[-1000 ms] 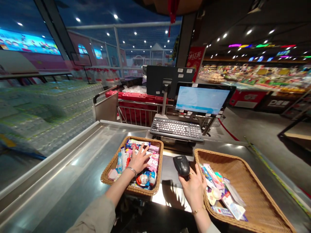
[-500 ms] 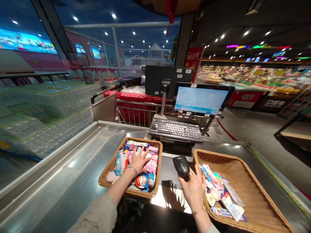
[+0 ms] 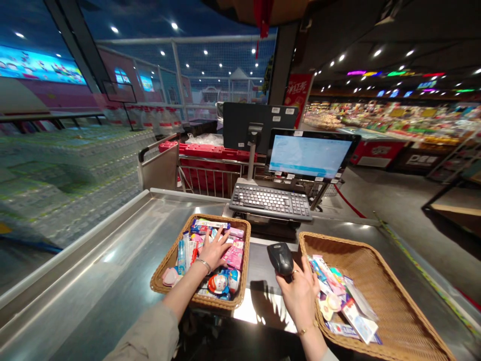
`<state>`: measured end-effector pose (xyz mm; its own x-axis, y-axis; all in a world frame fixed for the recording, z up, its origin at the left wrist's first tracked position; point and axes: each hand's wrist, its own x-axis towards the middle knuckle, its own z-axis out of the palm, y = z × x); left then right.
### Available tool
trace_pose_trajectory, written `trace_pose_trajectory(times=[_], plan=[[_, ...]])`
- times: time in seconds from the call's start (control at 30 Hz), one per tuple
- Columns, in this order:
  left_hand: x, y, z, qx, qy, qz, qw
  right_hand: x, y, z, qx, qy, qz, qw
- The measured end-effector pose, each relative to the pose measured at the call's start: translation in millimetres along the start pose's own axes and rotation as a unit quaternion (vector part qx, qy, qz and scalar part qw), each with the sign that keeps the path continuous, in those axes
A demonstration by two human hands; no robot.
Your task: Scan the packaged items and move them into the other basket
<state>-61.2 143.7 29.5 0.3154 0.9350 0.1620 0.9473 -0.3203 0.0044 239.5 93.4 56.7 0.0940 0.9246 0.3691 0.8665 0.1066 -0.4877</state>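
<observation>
While my left hand [image 3: 214,250] lay on the packets [image 3: 233,255] in the left basket [image 3: 168,258], its fingers were spread wide and flat over the wrappers, gripping none of them. My right hand [image 3: 300,296] was wrapped round the handle of the black scanner [image 3: 280,258], held over the steel counter [image 3: 124,260] between the two baskets, its head pointing away from me towards the keyboard [image 3: 270,201]. To do this well, I judged, I needed to pinch one packet by an edge rather than paw at the heap, then turn its barcode to the scanner. The packets were small, glossy and bright, pink, blue and white, jumbled and overlapping, with egg-shaped toys [image 3: 218,283] nearest me. More of the same lay in the right basket [image 3: 376,291].
</observation>
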Motion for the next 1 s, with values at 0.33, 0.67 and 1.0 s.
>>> trace_pose_trajectory(times=[0.33, 0.67, 1.0], plan=[[3.8, 3.6, -15.2, 0.027, 0.093, -0.083, 0.992, 0.1, -2.0, 3.1, 0.004, 0.021, -0.027, 0.999], [8.8, 15.6, -29.7, 0.029, 0.129, -0.098, 0.986, -0.6, -0.3, 1.8, 0.005, 0.013, -0.018, 1.0], [14.9, 27.0, -41.0, 0.033, 0.156, -0.107, 0.981, -1.6, -4.1, -4.3, 0.007, 0.013, -0.025, 1.0]])
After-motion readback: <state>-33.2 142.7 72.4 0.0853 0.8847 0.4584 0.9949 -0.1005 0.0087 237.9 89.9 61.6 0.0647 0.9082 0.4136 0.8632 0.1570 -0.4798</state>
